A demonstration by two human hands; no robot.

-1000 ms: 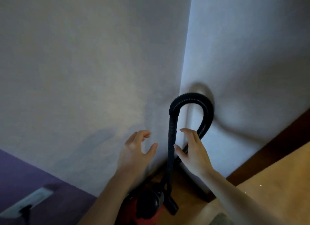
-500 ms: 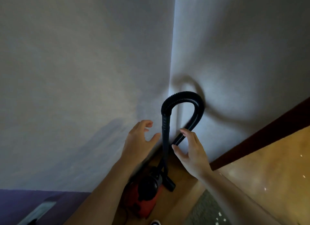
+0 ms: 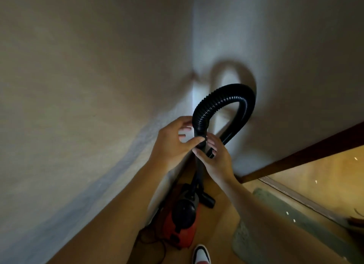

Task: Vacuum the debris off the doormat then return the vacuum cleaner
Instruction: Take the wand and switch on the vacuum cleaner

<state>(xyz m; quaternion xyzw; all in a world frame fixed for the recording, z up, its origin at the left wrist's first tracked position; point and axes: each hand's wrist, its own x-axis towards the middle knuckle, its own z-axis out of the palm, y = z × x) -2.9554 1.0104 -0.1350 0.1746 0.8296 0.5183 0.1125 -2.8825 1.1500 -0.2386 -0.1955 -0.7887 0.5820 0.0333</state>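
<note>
Left hand [image 3: 171, 143], right hand [image 3: 216, 161] gripping ribbed black arched hose [image 3: 222, 98], red canister [image 3: 183, 231] below

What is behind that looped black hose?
Behind the hose is the white wall corner, bearing its curved shadow. Lower down, the left hand and right hand cover the view behind it.

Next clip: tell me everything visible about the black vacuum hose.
The hose is black, ribbed, flexible-looking plastic with a slight sheen. It stands as an upside-down U in the wall corner, its shadow on the wall. The far leg drops behind the hands; the near end meets the straight wand running down toward the red vacuum cleaner. The right hand grips that near end, thumb in front, fingers behind; the left hand lays its thumb on it, its fingers' hold unclear.
</note>
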